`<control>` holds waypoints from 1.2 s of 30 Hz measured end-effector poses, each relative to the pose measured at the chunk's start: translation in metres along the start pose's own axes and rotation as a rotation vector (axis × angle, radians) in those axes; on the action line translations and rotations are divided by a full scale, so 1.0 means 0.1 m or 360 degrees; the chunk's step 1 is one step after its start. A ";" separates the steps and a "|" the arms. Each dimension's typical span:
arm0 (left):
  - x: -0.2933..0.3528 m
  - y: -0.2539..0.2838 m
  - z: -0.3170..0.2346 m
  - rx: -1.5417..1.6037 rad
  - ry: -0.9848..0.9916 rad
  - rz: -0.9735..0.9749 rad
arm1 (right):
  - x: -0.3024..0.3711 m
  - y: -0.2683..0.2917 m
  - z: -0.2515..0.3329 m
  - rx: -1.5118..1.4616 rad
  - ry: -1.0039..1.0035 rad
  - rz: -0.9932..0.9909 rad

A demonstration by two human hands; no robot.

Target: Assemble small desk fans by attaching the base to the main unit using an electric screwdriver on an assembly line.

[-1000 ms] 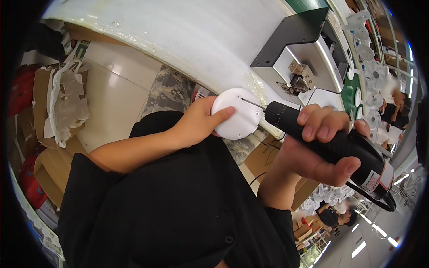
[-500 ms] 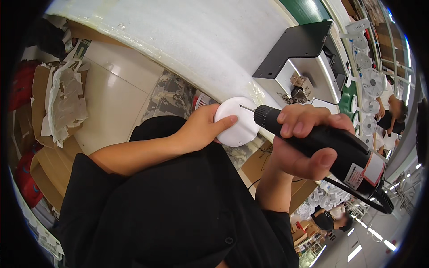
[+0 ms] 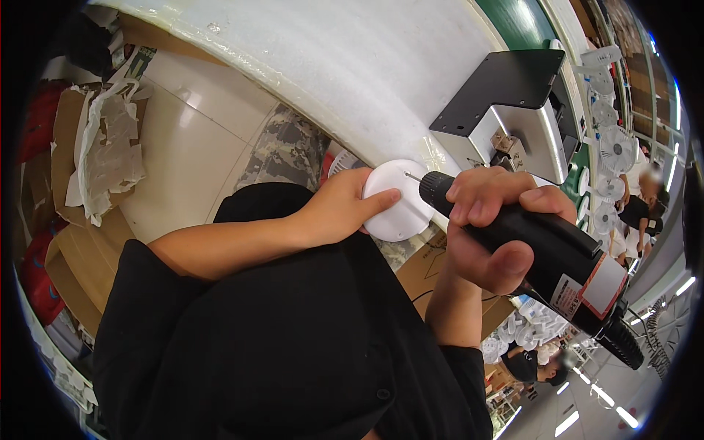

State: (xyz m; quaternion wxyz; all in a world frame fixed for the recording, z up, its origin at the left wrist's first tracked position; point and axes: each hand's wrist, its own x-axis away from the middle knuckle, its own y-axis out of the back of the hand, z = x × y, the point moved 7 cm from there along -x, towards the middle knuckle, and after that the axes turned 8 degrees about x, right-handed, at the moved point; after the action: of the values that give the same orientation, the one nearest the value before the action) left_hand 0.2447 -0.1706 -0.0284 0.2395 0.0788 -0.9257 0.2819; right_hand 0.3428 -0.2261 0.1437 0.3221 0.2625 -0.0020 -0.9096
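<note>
A round white plastic disc (image 3: 400, 216), probably a base, is gripped at its left edge by my left hand (image 3: 341, 205), thumb flat on the upper face and fingers hidden underneath. My right hand (image 3: 495, 227) is wrapped round a black electric screwdriver (image 3: 550, 253), its body slanting down to the right with a cable at the rear end. The thin bit points left, its tip at a small hole near the disc's upper edge. Whether a screw sits there is too small to tell.
Beyond the disc lies a worktable (image 3: 330, 66) with a film-covered edge. On it stands a black and silver metal device (image 3: 506, 110). A green conveyor belt (image 3: 517, 22) runs behind, with white fans (image 3: 616, 150) at right. Torn cardboard boxes (image 3: 81, 257) stand at left. Other people (image 3: 642, 205) are farther off.
The view has shifted slightly, so the table and device appear a little farther right. The screwdriver's rear end has tipped lower, while its bit stays at the disc's hole. Both grips are unchanged.
</note>
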 end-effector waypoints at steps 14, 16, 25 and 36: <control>0.15 0.23 0.13 0.0332 -0.0214 -0.0080 | 0.09 0.55 0.52 -0.0138 0.0355 -0.0365; 0.17 0.28 0.07 0.0335 -0.0256 -0.0045 | 0.05 0.73 0.50 -0.0088 0.0392 -0.0501; 0.15 0.43 0.03 0.0648 0.0088 -0.0122 | -0.10 0.87 0.35 0.0125 0.0399 -0.0731; 0.17 0.55 -0.16 -0.0074 -0.0107 -0.0275 | -0.27 0.75 0.19 -0.0150 0.0050 -0.0549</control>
State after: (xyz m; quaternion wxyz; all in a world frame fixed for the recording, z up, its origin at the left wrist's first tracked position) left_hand 0.2202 -0.1166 -0.0351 0.2335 0.1624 -0.9292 0.2359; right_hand 0.3954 -0.2730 0.1863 0.1732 0.2577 0.0908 -0.9462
